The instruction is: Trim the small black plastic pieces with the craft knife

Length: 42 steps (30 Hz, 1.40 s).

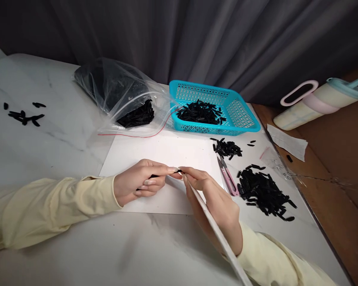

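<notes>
My left hand (147, 176) is closed, pinching a small black piece (179, 171) between thumb and forefinger. More black shows between its curled fingers. My right hand (216, 200) meets it from the right, thumb and fingertips closed at the other end of that piece. A long white strip (217, 232) runs from near my right fingertips down past the wrist to the bottom edge; I cannot tell whether the hand grips it. Both hands are above a white sheet (164, 202). Pink-handled thread snips (228, 176) lie to the right of my right hand.
Behind the hands are a clear zip bag (107, 89) of black pieces and a blue basket (247, 119) holding more. Loose black piles (262, 192) lie at right, and a few pieces (25, 118) at far left. A handled tumbler (313, 104) stands beyond the table's right edge.
</notes>
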### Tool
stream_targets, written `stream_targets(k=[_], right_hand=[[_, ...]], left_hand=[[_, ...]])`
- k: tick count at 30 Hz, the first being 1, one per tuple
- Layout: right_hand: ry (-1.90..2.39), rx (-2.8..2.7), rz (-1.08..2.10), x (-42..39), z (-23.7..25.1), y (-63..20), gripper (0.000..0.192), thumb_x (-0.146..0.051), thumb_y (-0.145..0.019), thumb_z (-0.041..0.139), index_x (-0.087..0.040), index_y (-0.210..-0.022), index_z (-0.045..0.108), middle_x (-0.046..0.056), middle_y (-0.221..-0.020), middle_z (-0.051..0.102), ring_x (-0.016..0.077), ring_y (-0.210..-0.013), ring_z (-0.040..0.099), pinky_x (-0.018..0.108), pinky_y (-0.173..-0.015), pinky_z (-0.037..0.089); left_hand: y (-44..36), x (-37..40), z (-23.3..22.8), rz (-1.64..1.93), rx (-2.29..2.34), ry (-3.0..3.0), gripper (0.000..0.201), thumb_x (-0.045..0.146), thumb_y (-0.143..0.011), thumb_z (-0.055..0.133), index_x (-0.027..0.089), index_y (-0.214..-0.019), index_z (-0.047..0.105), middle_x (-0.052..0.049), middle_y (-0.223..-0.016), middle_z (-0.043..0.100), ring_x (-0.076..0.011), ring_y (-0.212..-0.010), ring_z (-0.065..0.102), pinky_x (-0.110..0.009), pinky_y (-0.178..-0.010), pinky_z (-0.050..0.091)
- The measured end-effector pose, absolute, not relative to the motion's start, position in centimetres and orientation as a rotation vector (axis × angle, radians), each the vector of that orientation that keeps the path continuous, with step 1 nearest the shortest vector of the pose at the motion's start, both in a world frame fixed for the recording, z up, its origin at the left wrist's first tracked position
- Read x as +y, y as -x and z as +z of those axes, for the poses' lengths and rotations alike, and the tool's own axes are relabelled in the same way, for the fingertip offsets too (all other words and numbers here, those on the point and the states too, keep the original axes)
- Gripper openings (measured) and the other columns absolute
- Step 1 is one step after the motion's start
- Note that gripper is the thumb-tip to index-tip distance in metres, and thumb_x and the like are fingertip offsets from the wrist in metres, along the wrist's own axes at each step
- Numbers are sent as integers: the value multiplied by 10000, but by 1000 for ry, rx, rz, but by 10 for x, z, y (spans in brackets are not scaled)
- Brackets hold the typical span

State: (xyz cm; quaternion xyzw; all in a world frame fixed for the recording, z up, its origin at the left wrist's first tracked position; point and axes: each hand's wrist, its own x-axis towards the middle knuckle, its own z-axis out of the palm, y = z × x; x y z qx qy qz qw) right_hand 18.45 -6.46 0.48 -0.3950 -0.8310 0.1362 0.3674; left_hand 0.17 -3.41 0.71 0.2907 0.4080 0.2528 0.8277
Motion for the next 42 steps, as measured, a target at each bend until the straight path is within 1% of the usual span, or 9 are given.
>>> stream_targets(k=[4,11,15,19,23,27,31,37,42], right_hand=[[1210,-2144,402,-66,14,-185,137,-119,-884,444,-223,-948,505,37,-1059,653,153,-833,655,248,-717,537],[1067,-2226,284,-63,10,-189,152,-103,-891,423,-190,-994,491,71,-1059,635,160,-923,622,250,-755,499],[1116,-2234,297,-59,13,-191,127,-123,-885,435,-185,-959,518,80,-1038,643,170,-898,628,260,-741,498],[1285,-2117,582,-50,31,-193,83,-161,-871,493,-185,-884,571,64,-984,684,163,-816,663,250,-707,511],[1349,-1867,1085,-37,51,-197,185,-226,-815,598,-186,-638,561,53,-900,712,209,-950,650,273,-763,518],[1366,-1735,1428,-27,62,-202,195,-245,-767,657,-190,-595,583,41,-880,718,202,-950,652,265,-787,521],[1315,-1724,1531,-25,63,-203,125,-239,-760,665,-200,-646,634,20,-896,720,171,-895,668,227,-761,529],[1286,-1747,1494,-27,59,-201,58,-213,-757,665,-202,-700,664,7,-855,725,155,-850,675,211,-694,534],[1264,-1700,1501,-30,56,-199,120,-157,-774,637,-199,-661,636,2,-848,724,145,-874,670,221,-757,522]], left_hand=[[-2,-33,7,549,869,-604,221,301,-795,603,97,-816,684,104,-393,223,-4,-333,123,-94,-273,137],[-3,-34,9,561,879,-587,212,280,-812,582,102,-827,696,101,-392,231,-4,-334,122,-96,-274,139],[-3,-33,8,562,863,-600,218,284,-815,581,107,-829,707,101,-389,219,-2,-333,120,-96,-277,133],[-2,-33,6,566,855,-603,208,274,-812,586,111,-815,714,100,-383,218,0,-332,124,-96,-280,135],[-1,-34,5,564,842,-619,208,283,-808,593,115,-823,716,101,-383,214,1,-331,125,-100,-284,128],[-1,-34,6,539,846,-629,209,290,-803,598,116,-828,712,100,-383,228,3,-326,124,-109,-285,113],[-1,-34,6,535,852,-645,214,302,-791,613,111,-823,705,100,-375,241,2,-318,138,-116,-284,113],[-1,-34,5,545,845,-639,197,301,-763,639,115,-734,696,91,-367,268,4,-307,153,-116,-275,113],[0,-34,5,538,846,-644,202,305,-768,632,117,-775,705,95,-365,259,4,-305,151,-112,-273,124]])
